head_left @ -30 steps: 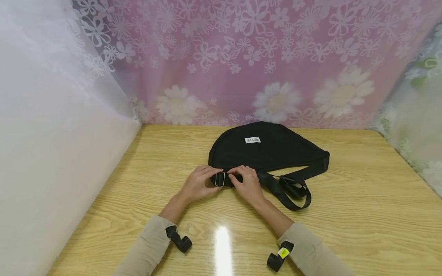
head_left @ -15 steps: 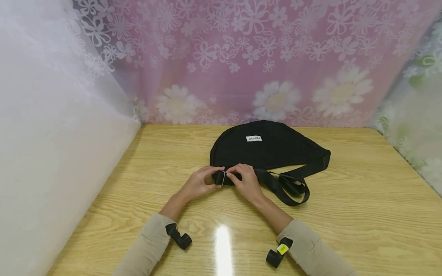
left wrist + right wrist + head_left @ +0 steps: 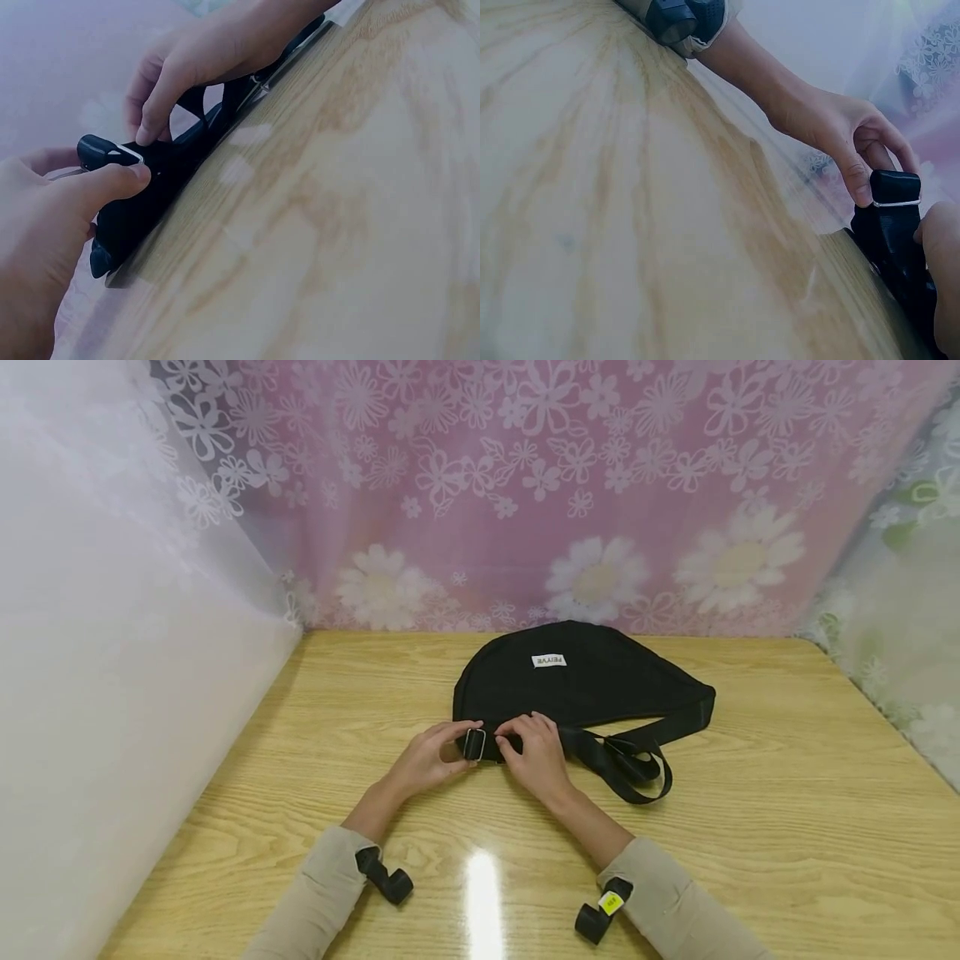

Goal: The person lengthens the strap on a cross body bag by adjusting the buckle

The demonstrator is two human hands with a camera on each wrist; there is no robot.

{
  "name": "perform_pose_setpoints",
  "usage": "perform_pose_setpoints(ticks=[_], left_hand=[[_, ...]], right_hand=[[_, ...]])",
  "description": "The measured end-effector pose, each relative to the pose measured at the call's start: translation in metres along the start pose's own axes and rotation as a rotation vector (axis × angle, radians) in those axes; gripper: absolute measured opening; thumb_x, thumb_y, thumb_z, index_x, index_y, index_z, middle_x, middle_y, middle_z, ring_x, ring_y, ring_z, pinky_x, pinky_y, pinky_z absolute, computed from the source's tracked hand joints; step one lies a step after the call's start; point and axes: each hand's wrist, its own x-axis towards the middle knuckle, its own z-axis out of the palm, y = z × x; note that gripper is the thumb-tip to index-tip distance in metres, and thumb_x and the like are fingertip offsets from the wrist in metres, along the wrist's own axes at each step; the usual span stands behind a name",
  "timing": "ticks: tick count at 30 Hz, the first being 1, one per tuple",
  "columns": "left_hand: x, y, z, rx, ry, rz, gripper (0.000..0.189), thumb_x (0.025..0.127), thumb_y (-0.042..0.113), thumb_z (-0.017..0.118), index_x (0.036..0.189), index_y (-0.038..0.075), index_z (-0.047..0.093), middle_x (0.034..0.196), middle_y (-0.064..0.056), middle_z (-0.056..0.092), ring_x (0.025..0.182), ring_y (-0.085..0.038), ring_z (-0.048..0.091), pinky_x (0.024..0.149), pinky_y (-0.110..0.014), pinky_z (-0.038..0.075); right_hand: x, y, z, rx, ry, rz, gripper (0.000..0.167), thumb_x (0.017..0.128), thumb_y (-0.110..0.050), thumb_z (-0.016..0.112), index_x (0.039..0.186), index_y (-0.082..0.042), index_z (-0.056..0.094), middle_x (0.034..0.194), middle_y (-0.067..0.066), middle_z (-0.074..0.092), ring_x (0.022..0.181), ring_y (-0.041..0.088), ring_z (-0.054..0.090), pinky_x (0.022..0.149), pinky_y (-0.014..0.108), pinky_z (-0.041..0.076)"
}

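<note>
- Black webbing lies through the metal buckle right at my left fingertips, and I'd call this the step in hand: working the strap at its adjuster.
- Here's my left hand, thumb and forefinger parted about as wide as the strap, pinching the buckle by its two edges.
- Over to my right hand: drawn almost closed, thumb and forefinger pinching the webbing just to the right of the buckle.
- And the bag? Just beyond both hands, flat on the table, stretching away past my right hand.
- The next move, I judge, calls for the left pinch to steady the frame while the right feeds or draws webbing through, keeping it untwisted.
- What textures! The buckle is a thin, bright, rounded rectangle; the webbing is smooth with a slight sheen, bulging into a fold over the bar.
- The bag's cloth looks matte and soft, a half-moon tapering rightward, with a white label beyond my right hand.
- To the right of that hand, a slack loop curls over itself on glossy wood grain.
</note>
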Motion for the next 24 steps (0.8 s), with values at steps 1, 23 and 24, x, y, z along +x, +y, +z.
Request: perform_pose_setpoints(ticks=[1, 23, 24], left_hand=[[0.0001, -0.0001, -0.0005, 0.006, -0.002, -0.002, 0.058, 0.072, 0.011, 0.080, 0.124, 0.009, 0.057, 0.121, -0.003, 0.057, 0.109, -0.019, 0.053, 0.088, -0.032, 0.044], [0.0001, 0.0009, -0.0011, 0.061, -0.005, 0.034, 0.057, 0.069, 0.015, 0.082, 0.121, 0.008, 0.059, 0.114, -0.006, 0.060, 0.105, -0.021, 0.056, 0.086, -0.032, 0.045], [-0.0002, 0.0006, -0.0010, 0.039, -0.002, 0.016, 0.057, 0.069, 0.014, 0.082, 0.121, 0.008, 0.059, 0.115, -0.006, 0.060, 0.106, -0.020, 0.056, 0.087, -0.032, 0.045]], right_hand=[[0.0005, 0.0001, -0.0001, 0.004, -0.001, -0.007, 0.007, 0.078, -0.004, 0.072, 0.080, -0.009, 0.067, 0.079, 0.000, 0.061, 0.080, 0.020, 0.055, 0.099, 0.043, 0.029], [0.0005, 0.0010, -0.0005, -0.018, -0.032, -0.214, 0.018, 0.076, -0.013, 0.074, 0.092, -0.010, 0.067, 0.089, 0.000, 0.062, 0.090, 0.020, 0.056, 0.097, 0.042, 0.032], [0.0007, 0.0021, -0.0002, -0.056, -0.039, -0.236, 0.022, 0.074, -0.015, 0.074, 0.094, -0.010, 0.066, 0.090, 0.001, 0.061, 0.091, 0.021, 0.056, 0.098, 0.044, 0.031]])
